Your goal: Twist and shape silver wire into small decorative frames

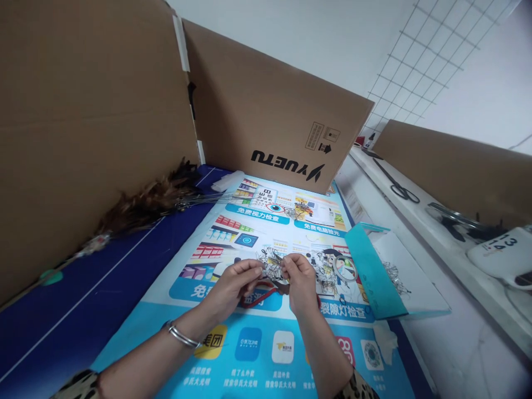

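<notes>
My left hand [243, 280] is closed in a pinch at the left side of a small tangle of thin wires [272, 265]. On its right side, my right hand [300, 275] pinches the same tangle; fingertip detail is too small to make out. Under my hands lies a tool with red handles [258, 297], partly hidden, so its kind is unclear. Another heap of dark and silvery wire pieces [327, 280] rests just right of my right hand, beside a roll of tape [344, 268].
An open teal box [374, 277] at right holds more wire bits [395, 279]. Feathers [141, 202] lie along the left cardboard wall [91, 111]. Cardboard [274, 105] stands behind. Scissors [403, 192] and a digital clock [502, 255] sit on the right ledge.
</notes>
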`<state>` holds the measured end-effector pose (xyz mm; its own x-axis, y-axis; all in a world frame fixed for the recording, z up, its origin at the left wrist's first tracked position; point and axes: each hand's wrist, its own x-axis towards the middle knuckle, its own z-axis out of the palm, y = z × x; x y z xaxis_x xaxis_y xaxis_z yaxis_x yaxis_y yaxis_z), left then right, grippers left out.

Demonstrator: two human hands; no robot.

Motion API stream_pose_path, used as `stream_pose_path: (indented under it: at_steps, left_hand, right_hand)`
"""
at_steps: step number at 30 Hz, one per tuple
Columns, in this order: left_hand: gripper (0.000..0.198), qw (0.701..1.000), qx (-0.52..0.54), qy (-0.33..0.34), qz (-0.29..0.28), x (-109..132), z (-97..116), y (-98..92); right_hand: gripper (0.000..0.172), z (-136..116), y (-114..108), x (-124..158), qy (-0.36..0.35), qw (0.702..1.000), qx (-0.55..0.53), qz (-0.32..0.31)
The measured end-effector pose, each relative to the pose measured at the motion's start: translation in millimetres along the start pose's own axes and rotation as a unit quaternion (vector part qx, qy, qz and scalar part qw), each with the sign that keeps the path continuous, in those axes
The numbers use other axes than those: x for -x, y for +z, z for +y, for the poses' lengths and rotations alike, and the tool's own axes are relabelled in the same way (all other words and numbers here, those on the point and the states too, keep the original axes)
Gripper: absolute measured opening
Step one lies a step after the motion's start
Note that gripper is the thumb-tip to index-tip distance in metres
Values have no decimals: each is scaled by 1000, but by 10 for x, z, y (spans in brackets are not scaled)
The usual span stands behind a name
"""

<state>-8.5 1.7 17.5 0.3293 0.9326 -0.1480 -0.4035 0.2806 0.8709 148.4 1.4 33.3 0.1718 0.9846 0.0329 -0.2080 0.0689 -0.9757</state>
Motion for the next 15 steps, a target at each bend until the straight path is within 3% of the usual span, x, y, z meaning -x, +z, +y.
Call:
stream_pose_path:
  at_steps: [15]
  left_hand:
    - [16, 999, 19, -30, -29, 2, -17, -22]
  right_hand:
    - [14, 29, -7, -20, 13, 1000, -16, -7]
